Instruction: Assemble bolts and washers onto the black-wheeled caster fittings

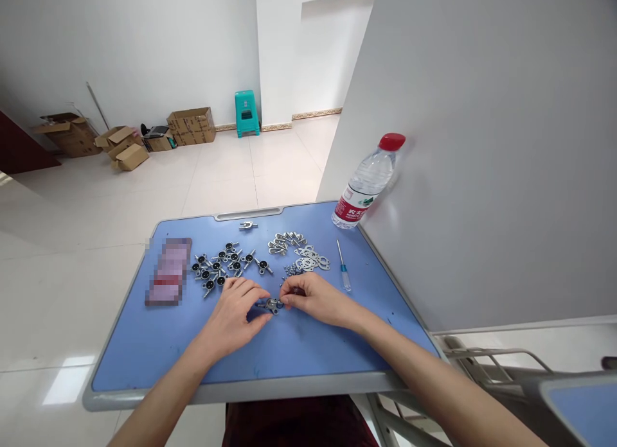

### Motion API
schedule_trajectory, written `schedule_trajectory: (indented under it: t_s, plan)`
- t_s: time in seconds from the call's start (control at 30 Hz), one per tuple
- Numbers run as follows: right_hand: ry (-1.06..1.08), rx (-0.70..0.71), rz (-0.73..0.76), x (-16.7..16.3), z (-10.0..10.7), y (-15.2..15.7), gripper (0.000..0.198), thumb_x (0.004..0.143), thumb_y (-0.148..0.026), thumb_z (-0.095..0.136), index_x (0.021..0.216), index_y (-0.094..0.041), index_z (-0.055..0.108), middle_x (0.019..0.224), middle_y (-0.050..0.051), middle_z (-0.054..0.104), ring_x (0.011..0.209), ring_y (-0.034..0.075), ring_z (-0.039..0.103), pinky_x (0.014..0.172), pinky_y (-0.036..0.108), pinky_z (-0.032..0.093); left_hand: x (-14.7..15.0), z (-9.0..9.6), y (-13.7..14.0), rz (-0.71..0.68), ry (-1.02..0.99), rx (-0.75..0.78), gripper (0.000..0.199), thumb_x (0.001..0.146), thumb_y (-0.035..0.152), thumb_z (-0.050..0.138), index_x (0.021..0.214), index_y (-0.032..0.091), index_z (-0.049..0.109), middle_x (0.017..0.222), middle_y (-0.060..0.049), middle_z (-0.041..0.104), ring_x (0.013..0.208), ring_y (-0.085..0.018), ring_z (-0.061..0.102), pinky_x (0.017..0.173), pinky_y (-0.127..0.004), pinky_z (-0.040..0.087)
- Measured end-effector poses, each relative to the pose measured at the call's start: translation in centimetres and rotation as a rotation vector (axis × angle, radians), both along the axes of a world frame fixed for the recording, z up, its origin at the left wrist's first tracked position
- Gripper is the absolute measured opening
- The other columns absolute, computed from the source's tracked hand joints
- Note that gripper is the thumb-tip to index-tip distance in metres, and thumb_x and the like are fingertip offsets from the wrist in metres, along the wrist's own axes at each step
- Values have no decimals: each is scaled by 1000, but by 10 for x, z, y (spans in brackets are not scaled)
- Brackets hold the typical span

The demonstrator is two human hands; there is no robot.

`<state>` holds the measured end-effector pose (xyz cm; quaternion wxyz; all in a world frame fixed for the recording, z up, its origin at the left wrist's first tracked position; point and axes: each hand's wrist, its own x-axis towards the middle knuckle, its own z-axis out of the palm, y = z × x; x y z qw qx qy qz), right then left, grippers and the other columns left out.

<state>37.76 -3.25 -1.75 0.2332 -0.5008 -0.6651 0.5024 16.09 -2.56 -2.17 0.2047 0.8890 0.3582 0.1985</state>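
Note:
A small metal bracket (272, 305) with a rod end lies near the middle of the blue tabletop. My left hand (237, 311) holds it from the left, thumb and forefinger on either side. My right hand (311, 297) pinches at the bracket's right end, beside a small dark ring; what is between those fingertips is too small to make out. Beyond my hands sit several assembled metal fittings with black discs (234, 257), a pile of tiny screws (292, 270), flat metal plates (312, 259) and a fan of rounded metal pieces (286, 242).
A screwdriver (342, 267) with a blue-clear handle lies right of the plates. A water bottle (369, 180) stands at the back right against a grey partition (482, 164). One separate bracket (249, 225) is near the far edge. At left lies a blurred purple object (169, 271).

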Motion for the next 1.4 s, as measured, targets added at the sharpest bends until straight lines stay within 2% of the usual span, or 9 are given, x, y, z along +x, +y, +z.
schedule_trajectory:
  t_s: [0.27,0.47,0.6,0.77,0.9,1.0,1.17,1.4]
  plan:
    - [-111,53,-21,-10,5,1,14,81,-11,55,74,-16,67,61,-4,57,58,10,47,56,22,34,2,-12,3,-50,35,29,7,90,16,60,96,21,59,92,0,66,86,-19,55,83,-37,36]
    - [-108,120,-59,-18,0,1,11,81,-15,58,79,-17,69,64,-2,60,60,12,51,59,23,37,2,-13,3,-2,9,-19,8,89,16,62,90,20,56,88,0,66,84,-19,56,82,-36,38]
    - [-58,123,-97,-13,-1,2,15,86,-18,50,86,-17,66,64,-2,60,59,12,52,59,24,38,2,-9,1,23,2,-28,14,87,17,64,98,21,56,86,1,65,83,-19,57,83,-36,38]
    - [-27,142,-148,0,1,3,15,86,-23,49,80,-18,62,62,-2,57,57,12,49,57,24,37,4,-7,1,-14,4,30,4,90,18,60,91,21,58,85,1,65,80,-18,56,83,-36,36]
    - [-23,131,-139,10,6,2,17,84,-28,50,79,-18,63,64,-2,57,59,13,49,58,25,38,4,-8,2,-16,-15,39,3,91,19,59,90,21,58,85,1,65,80,-18,57,85,-36,36]
    - [-20,162,-238,21,10,5,19,84,-32,50,80,-18,63,67,-1,59,61,13,50,60,26,39,4,-8,2,-14,-27,31,3,91,19,60,90,21,58,84,1,65,80,-18,57,85,-37,37]
    - [-170,290,-459,42,12,16,23,84,-35,50,82,-19,66,71,0,64,60,14,50,59,26,38,3,-6,1,2,-33,41,2,92,23,57,92,21,57,87,0,64,81,-19,57,84,-39,39]
    - [-369,357,-537,58,9,26,17,83,-26,52,82,-20,67,81,2,70,71,17,61,64,27,41,-2,-5,3,64,-104,135,10,95,22,50,88,21,57,82,0,64,76,-18,57,81,-36,39]
